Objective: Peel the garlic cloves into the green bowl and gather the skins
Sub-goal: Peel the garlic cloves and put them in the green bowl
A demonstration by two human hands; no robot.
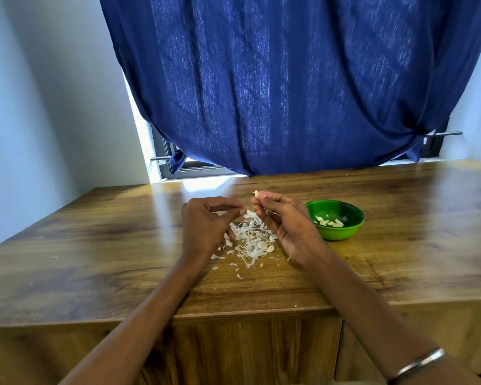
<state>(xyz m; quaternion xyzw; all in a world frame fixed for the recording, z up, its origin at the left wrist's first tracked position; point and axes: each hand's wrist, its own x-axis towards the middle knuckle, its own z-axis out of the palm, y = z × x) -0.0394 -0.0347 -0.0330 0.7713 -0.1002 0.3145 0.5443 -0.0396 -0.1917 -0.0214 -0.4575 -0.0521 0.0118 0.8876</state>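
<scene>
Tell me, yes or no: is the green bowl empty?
No, the green bowl holds several peeled garlic cloves at its bottom.

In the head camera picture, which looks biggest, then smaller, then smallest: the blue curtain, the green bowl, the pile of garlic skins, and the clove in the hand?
1. blue curtain, by far the biggest
2. pile of garlic skins and green bowl: look about alike, so no ranking
3. clove, pinched in the right hand, smallest

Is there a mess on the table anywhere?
Yes. Papery garlic skins lie scattered loose on the wooden table between the hands, with small flakes strayed toward the near edge. The green bowl stands upright, nothing spilled.
</scene>
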